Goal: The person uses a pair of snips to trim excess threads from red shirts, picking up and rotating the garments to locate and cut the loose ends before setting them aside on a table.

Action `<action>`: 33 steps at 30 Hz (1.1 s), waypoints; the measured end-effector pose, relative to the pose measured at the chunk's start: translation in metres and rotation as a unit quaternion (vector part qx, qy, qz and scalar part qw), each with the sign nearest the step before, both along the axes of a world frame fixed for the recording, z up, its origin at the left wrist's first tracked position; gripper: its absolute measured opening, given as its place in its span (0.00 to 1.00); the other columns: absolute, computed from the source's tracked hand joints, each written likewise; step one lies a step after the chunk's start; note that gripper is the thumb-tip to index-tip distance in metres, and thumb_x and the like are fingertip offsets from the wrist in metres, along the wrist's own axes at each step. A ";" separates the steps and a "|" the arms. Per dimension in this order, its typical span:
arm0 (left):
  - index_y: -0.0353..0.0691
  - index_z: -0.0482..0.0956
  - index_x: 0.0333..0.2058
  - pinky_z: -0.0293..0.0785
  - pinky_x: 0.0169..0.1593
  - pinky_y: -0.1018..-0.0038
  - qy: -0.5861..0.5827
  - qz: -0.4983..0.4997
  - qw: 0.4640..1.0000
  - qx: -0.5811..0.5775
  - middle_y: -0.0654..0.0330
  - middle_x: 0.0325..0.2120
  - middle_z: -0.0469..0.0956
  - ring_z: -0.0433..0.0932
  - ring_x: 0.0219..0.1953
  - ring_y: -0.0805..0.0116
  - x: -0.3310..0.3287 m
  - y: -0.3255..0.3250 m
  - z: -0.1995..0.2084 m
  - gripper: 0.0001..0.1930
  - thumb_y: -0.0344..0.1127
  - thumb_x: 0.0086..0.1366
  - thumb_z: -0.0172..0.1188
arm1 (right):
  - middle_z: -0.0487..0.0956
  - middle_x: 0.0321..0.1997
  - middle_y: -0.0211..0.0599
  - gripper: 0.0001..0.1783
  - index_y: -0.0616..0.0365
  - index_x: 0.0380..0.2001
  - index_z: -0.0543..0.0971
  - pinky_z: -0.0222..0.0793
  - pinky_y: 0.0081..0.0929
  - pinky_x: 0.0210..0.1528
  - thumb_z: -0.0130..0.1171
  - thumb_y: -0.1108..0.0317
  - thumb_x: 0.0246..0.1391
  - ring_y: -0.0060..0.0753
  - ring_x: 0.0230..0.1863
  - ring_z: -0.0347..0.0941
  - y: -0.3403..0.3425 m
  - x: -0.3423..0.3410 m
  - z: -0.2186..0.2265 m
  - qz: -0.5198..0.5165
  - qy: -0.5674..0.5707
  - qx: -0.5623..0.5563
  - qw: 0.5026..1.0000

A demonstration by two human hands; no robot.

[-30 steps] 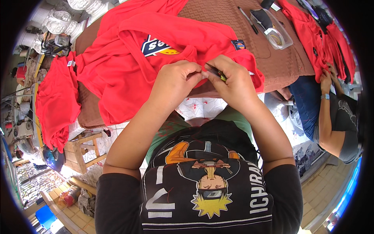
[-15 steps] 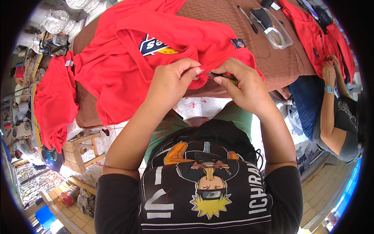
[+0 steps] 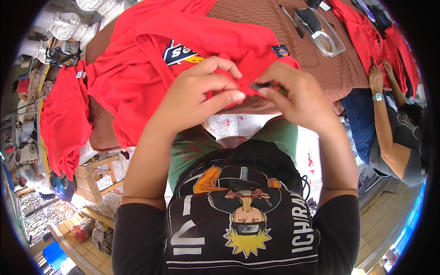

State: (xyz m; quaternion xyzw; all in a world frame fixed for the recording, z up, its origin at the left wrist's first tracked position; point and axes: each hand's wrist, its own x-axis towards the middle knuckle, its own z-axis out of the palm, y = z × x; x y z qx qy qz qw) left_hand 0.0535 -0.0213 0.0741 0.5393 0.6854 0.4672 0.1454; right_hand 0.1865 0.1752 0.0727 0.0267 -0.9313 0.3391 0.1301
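Observation:
A red sweatshirt (image 3: 220, 36) with a dark and yellow printed patch lies in folds before me, its lower edge near the table's front. My left hand (image 3: 201, 89) hovers at that edge with thumb and fingers apart, red cloth showing between them. Opposite it, my right hand (image 3: 298, 94) is closed around small thread snips (image 3: 259, 85). Their dark blades point left, toward my left fingertips and close to the cloth. The rest of the snips is mostly hidden in my palm and slightly blurred.
A brown cloth covers the table (image 3: 256, 18). On it lie a black marker (image 3: 291, 21) and a clear plastic box (image 3: 327, 43) with small items. More red garments (image 3: 66, 119) hang at the left. At right, a co-worker's hands (image 3: 378, 78) handle red cloth. A wooden stool (image 3: 94, 178) stands lower left.
My left hand has loosened its pinch on the red cloth and spread its fingers. My right hand has shifted slightly right with the snips. The co-worker's hands have moved a little.

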 end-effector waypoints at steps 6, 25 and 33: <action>0.33 0.75 0.19 0.65 0.29 0.80 -0.034 -0.014 0.995 0.091 0.57 0.23 0.75 0.72 0.25 0.76 -0.016 -0.038 0.038 0.20 0.39 0.69 0.53 | 0.77 0.35 0.42 0.12 0.61 0.38 0.76 0.70 0.37 0.40 0.62 0.69 0.50 0.44 0.36 0.76 0.061 -0.002 0.065 0.063 -0.003 0.171 0.983; 0.41 0.82 0.36 0.74 0.44 0.67 0.257 0.030 0.960 -0.102 0.62 0.38 0.77 0.77 0.42 0.62 -0.026 -0.001 -0.005 0.09 0.30 0.53 0.65 | 0.76 0.39 0.28 0.11 0.60 0.44 0.76 0.67 0.20 0.44 0.59 0.71 0.59 0.18 0.39 0.69 0.015 -0.031 -0.046 0.073 -0.074 -0.328 0.939; 0.41 0.81 0.33 0.76 0.38 0.69 0.245 0.024 0.958 -0.147 0.62 0.35 0.78 0.79 0.36 0.63 -0.020 -0.009 -0.008 0.06 0.30 0.55 0.64 | 0.78 0.41 0.29 0.12 0.62 0.46 0.75 0.69 0.20 0.46 0.57 0.73 0.60 0.18 0.42 0.72 0.010 -0.032 -0.070 0.055 -0.119 -0.365 0.922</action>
